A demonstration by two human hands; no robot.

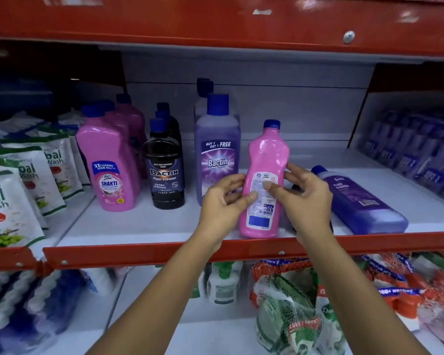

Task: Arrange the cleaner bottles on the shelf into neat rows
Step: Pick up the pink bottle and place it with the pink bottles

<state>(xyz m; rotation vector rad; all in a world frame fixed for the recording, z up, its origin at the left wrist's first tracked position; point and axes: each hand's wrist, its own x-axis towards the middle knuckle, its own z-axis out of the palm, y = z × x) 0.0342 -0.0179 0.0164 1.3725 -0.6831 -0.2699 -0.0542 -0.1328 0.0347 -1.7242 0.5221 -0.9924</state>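
A slim pink cleaner bottle (265, 160) with a blue cap stands upright near the front edge of the white shelf (139, 224), its back label facing me. My left hand (223, 203) touches its left side and my right hand (305, 196) its right side, thumbs on the label. Left of it stand rows of purple Bactin bottles (217, 149), black Bactin bottles (167, 172) and pink Shakti bottles (113, 165). A purple bottle (362, 203) lies on its side to the right. Something dark sits hidden behind my right hand.
Green-and-white wash pouches (16, 190) fill the shelf bay at left. Purple packs (420, 155) are stacked at far right. A red shelf lip (139, 252) runs along the front. The lower shelf holds netted soap packs (287, 311), a white bottle (223, 283) and blue-white items (28, 303).
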